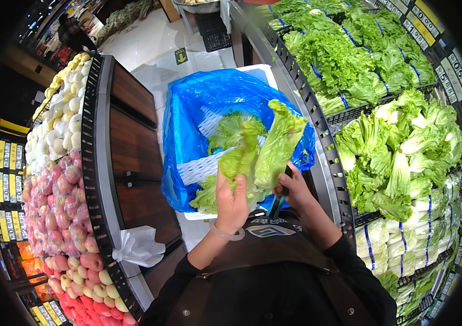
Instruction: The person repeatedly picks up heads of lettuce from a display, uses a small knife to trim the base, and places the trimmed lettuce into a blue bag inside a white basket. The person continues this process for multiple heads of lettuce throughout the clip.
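My left hand (232, 200) grips a head of leafy lettuce (242, 157), slightly blurred, over a box lined with a blue plastic bag (178, 134). In my right hand (298, 188) is a tool with a black and teal handle (275, 207), perhaps a knife; its working end is hidden. A broad lettuce leaf (282, 142) stands up beside that hand, and I cannot tell whether the right fingers also pinch it. Below, inside the bag, lie more lettuce leaves (231, 132) and white foam netting (200, 172).
To the right, a shelf with a black slatted rail (316, 108) bears loose lettuce (402, 150), tied lettuce bundles (337, 57) and wrapped cabbages (414, 238). Apples (62, 203) and pale netted fruit (62, 118) fill the left stand. A white plastic bag (139, 246) hangs there. A person (74, 32) is far back.
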### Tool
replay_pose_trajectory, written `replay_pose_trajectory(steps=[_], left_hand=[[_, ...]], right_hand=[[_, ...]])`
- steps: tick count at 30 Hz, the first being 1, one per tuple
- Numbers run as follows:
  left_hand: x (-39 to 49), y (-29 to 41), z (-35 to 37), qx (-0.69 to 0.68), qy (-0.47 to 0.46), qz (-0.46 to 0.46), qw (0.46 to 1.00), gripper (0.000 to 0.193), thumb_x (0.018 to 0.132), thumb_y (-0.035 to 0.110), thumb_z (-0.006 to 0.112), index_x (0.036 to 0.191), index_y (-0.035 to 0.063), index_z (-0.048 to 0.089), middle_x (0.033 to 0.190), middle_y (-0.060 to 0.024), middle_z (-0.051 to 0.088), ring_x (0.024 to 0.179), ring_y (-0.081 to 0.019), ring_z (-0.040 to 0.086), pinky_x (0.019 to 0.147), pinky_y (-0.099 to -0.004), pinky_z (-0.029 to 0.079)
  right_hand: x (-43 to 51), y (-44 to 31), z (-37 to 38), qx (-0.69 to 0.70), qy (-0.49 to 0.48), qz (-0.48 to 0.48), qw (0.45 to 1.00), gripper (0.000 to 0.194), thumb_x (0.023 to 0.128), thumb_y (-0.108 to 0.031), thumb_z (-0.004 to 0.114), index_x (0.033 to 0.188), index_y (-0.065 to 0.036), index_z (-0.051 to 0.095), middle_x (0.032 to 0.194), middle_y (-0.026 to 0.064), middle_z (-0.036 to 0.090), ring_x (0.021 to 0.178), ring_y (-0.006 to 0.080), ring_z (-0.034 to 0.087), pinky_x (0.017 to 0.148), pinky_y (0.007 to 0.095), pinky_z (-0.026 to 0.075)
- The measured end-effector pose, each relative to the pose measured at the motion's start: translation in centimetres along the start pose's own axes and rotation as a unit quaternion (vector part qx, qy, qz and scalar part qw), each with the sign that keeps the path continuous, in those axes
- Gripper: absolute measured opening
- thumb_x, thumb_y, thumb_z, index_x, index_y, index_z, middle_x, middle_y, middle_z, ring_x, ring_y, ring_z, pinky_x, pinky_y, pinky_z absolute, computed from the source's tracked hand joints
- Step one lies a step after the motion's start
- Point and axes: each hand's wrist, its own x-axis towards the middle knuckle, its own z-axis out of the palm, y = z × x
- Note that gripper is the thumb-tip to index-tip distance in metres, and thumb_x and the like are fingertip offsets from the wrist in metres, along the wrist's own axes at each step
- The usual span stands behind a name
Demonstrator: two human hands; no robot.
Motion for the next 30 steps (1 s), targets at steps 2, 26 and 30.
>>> replay_pose_trajectory(steps=[2, 26, 30], left_hand=[[-0.5, -0.3, -0.6, -0.008, 0.026, -0.075, 0.997, 0.041, 0.104, 0.032, 0.040, 0.117, -0.0036, 0.054, 0.102, -0.0094, 0.060, 0.088, -0.0161, 0.056, 0.082, -0.0293, 0.044], [3.0, 0.4, 1.6, -0.103, 0.030, 0.030, 0.994, 0.011, 0.092, 0.009, 0.065, 0.091, 0.0011, 0.057, 0.075, 0.0020, 0.058, 0.065, -0.0022, 0.049, 0.056, -0.0179, 0.040], [2.4, -0.2, 1.0, -0.051, 0.037, 0.060, 0.996, 0.011, 0.092, 0.009, 0.065, 0.091, 0.0014, 0.056, 0.074, 0.0027, 0.056, 0.064, -0.0022, 0.047, 0.055, -0.0181, 0.037]], right_hand=[[0.2, 0.1, -0.2, 0.007, -0.009, -0.003, 1.000, 0.072, 0.078, -0.045, 0.074, 0.129, -0.002, 0.046, 0.080, 0.0029, 0.059, 0.053, 0.0076, 0.046, 0.048, 0.0235, 0.036], [-1.9, -1.1, 1.9, -0.210, 0.025, -0.175, 0.962, 0.078, 0.075, -0.013, 0.080, 0.136, -0.001, 0.034, 0.128, 0.0093, 0.050, 0.105, 0.0169, 0.058, 0.081, 0.0254, 0.047], [-2.0, -0.9, 1.7, -0.149, -0.024, -0.117, 0.982, 0.083, 0.078, -0.016, 0.078, 0.142, 0.000, 0.028, 0.126, 0.0085, 0.052, 0.114, 0.0161, 0.051, 0.092, 0.0313, 0.044]])
